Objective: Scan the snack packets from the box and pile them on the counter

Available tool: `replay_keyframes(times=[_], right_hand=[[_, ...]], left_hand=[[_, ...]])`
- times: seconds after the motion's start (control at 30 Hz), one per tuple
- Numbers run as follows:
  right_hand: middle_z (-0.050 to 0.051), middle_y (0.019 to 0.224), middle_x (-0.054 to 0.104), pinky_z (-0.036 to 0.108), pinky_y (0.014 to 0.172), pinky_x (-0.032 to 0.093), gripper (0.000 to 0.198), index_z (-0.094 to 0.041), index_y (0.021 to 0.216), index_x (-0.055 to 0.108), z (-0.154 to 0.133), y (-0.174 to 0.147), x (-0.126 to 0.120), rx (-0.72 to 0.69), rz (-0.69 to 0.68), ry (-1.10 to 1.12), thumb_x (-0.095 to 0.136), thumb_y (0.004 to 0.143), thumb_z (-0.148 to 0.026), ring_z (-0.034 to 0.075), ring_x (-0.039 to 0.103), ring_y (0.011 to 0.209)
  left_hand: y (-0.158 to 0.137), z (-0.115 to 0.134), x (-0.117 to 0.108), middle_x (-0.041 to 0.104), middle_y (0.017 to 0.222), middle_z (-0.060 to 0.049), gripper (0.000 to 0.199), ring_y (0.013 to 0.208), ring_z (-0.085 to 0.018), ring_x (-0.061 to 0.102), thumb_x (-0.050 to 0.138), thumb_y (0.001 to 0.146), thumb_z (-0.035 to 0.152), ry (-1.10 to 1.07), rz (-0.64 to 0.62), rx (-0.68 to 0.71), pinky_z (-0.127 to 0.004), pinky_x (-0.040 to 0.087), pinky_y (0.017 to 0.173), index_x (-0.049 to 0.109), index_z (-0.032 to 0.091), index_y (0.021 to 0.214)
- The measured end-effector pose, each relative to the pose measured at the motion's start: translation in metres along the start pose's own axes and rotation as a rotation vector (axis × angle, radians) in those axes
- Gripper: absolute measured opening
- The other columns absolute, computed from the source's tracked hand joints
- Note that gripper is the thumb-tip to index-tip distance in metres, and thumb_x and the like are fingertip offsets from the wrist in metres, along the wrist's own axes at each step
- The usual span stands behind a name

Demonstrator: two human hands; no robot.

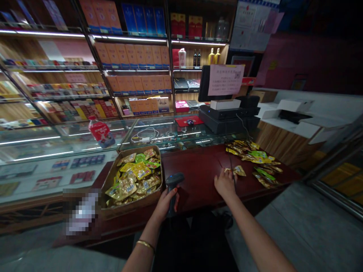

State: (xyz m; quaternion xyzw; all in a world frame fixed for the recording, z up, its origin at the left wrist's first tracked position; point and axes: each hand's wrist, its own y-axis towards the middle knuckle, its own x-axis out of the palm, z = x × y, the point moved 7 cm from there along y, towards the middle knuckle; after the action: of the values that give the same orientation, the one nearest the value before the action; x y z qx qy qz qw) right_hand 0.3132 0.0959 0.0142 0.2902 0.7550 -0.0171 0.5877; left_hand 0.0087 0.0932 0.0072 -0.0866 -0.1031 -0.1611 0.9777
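Note:
My left hand [166,204] is wrapped round the handle of a dark barcode scanner [173,181], held upright at the front of the dark red counter. My right hand [225,184] is low over the counter, its fingers bent onto the near end of a small gold snack packet [239,171]; the fingertips are partly hidden. A thin dark cord passes by these fingers. Left of the scanner stands an open cardboard box [113,211] full of gold, yellow and green snack packets [137,170]. Several similar snack packets [266,156] lie in a loose pile to the right.
Behind the counter [193,162] is a glass display case [136,130], with a red-capped bottle [100,132] on top. A monitor [205,85] with a paper notice stands beyond, near a mouse [190,122] and white cable. Shelves of boxes and bottles line the back wall.

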Motion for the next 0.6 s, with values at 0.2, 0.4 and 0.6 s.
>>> replay_keyframes(times=[0.2,0.4,0.6], right_hand=[[0.012,0.133,0.068,0.042,0.114,0.03,0.047,-0.02,0.144,0.055,-0.069,-0.021,0.014,-0.209,-0.057,0.116,0.037,0.101,-0.02,0.024,0.056,0.128],[0.032,0.156,0.036,0.065,0.109,0.03,0.062,-0.007,0.153,0.04,-0.049,-0.004,0.012,0.067,0.073,0.147,0.046,0.098,-0.035,0.047,0.03,0.145],[0.018,0.144,0.049,0.067,0.116,0.025,0.06,-0.025,0.148,0.049,-0.051,-0.005,0.025,-0.084,0.014,0.297,0.06,0.089,-0.032,0.04,0.042,0.141]], left_hand=[[-0.004,0.0,0.001,0.06,0.06,0.005,0.058,0.035,-0.008,0.047,0.067,0.08,0.061,-0.022,-0.003,-0.001,-0.018,0.036,0.034,0.054,0.015,0.111],[-0.005,-0.003,0.002,0.06,0.057,0.004,0.054,0.035,-0.009,0.047,0.067,0.081,0.063,-0.015,-0.072,-0.002,-0.019,0.035,0.034,0.056,0.015,0.103],[-0.01,-0.004,0.004,0.064,0.06,0.002,0.05,0.036,-0.01,0.05,0.07,0.081,0.062,0.001,-0.104,0.019,-0.019,0.037,0.035,0.052,0.018,0.096]])
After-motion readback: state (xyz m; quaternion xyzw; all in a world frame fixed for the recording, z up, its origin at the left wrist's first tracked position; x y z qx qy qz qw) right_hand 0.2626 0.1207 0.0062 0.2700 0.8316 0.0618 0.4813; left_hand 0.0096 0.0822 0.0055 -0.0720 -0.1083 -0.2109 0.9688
